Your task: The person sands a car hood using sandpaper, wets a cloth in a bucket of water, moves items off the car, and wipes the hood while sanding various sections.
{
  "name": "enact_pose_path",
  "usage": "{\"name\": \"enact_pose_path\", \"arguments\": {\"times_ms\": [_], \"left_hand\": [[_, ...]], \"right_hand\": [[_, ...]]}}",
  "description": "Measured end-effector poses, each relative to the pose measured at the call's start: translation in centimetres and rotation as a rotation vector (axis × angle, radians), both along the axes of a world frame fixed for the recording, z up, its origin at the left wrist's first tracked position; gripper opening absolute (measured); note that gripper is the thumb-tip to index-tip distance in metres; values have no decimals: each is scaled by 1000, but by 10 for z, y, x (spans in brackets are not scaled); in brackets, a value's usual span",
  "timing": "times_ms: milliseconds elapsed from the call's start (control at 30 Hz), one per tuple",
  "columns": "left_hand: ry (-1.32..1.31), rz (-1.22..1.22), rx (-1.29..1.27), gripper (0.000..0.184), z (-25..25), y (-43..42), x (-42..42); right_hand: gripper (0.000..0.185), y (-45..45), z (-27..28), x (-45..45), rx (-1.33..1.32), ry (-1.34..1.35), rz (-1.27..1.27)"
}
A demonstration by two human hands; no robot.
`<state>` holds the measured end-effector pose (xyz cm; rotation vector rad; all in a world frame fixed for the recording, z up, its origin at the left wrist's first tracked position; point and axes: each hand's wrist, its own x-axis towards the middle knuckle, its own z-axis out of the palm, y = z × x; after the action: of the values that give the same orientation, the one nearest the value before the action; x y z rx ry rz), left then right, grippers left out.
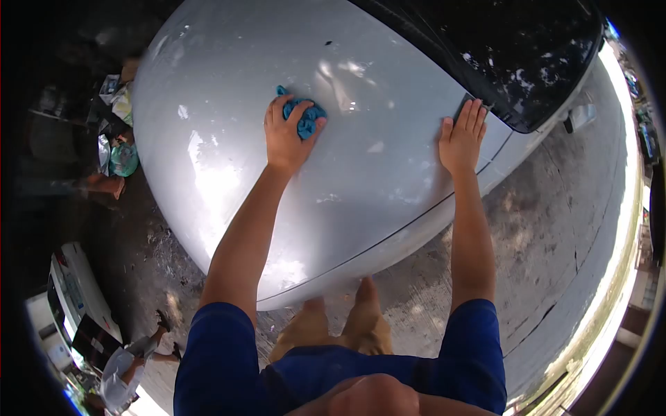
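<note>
Rn the cloth [306, 123], blue and bunched up, sits on the silver hood [388, 180] of a car, left of center in view, under the L hand [291, 135]. That hand is partly closed: fingers bent over the cloth, thumb along its R side, w/ folds showing b/w the fingers and a small tuft sticking out past them.

R hand [461, 139] is open, w/ nothing in it, palm down on the hood, fingers straight & close together, thumb slightly apart. It's well apart from the cloth, nr the hood's edge, fingertips just beside the base of the dark windshield [513, 55]. A small dark speck [328, 44] is on the hood, farther up in view than the cloth.

Light patches reflect off the paint. Person wears a blue shirt [333, 374] & tan shorts [368, 329], standing on the concrete ground [541, 208] beside the car. Far L: green plastic bag [123, 160] nr other clutter, too blurred to ID. Lower L: a white car [87, 288] w/ another person [119, 378] in a gray top close by.
</note>
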<state>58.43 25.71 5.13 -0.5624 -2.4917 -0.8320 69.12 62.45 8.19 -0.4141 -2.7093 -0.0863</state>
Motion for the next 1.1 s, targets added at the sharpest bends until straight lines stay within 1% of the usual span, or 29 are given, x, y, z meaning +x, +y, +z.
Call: {"name": "enact_pose_path", "arguments": {"times_ms": [33, 67, 100, 133, 167, 200, 233, 267, 300, 333, 367, 433, 467, 500, 567, 600, 633, 700, 733, 800, 833, 867, 900, 1000, 1100], "left_hand": [[-12, 69, 16, 47, -7, -35, 18], [-97, 151, -19, 59, -15, -63, 40], [-203, 222, -2, 66, -26, -85, 65], [-255, 279, 51, 69, -35, -100, 89], [-287, 332, 66, 73, -37, -110, 110], [-289, 381, 64, 76, -38, -117, 120], [-313, 399, 69, 78, -41, -119, 125], [-321, 411, 65, 82, -41, -121, 127], [-328, 413, 64, 85, -40, -120, 127], [-328, 417, 68, 89, -39, -118, 127], [-320, 413, 116, 91, -40, -115, 131], [-271, 419, 204, 97, -40, -121, 129], [-259, 412, 226, 106, -47, -122, 130], [-201, 411, 293, 112, -52, -121, 132], [-197, 450, 350, 119, -53, -122, 137], [-250, 526, 271, 122, -50, -120, 142], [-236, 601, 259, 121, -50, -108, 153], [-179, 726, 224, 118, -44, -92, 161], [-149, 734, 214, 106, -48, -72, 174], [-108, 505, 183, 88, -53, -16, 209], [-160, 307, 162, 83, -42, 11, 226], [-253, 168, -30, 84, -44, 38, 231], [-271, 105, -67, 86, -34, 58, 230], [-316, -26, -103, 96, 0, 114, 198], [-168, -336, -136, 99, -6, 176, 160]], "right_hand": [[70, -34, -2, 1, -19, -41, 66], [69, -83, 1, 20, -54, -180, 226], [70, -128, -18, 49, -44, -294, 404], [73, -166, -28, 85, -42, -437, 573], [77, -169, -44, 102, 14, -431, 659], [76, -157, -33, 90, 70, -463, 603], [72, -138, -12, 60, 18, -407, 449], [68, -101, -6, 26, 8, -261, 368], [67, -63, -10, -15, 71, -168, 226], [68, -41, -10, -50, 100, -134, 168], [68, -62, -5, -55, 102, -181, 249], [69, -137, -5, -50, 103, -250, 425], [69, -175, -9, -14, 163, -409, 579], [70, -194, -17, 30, 222, -576, 726], [71, -169, -13, 70, 205, -704, 606], [72, -128, -18, 57, 165, -533, 485], [72, -81, -19, 34, 130, -380, 343], [72, -50, -21, -21, 139, -261, 283], [72, -44, -18, -40, 150, -202, 258], [70, -107, 1, -16, 198, -341, 508], [69, -110, -1, 13, 191, -378, 598], [68, -109, -6, 47, 180, -421, 686], [68, -100, -11, 71, 170, -469, 777], [66, -25, 12, 76, 132, -370, 416], [65, 16, 11, 63, 113, -321, 320]]}}
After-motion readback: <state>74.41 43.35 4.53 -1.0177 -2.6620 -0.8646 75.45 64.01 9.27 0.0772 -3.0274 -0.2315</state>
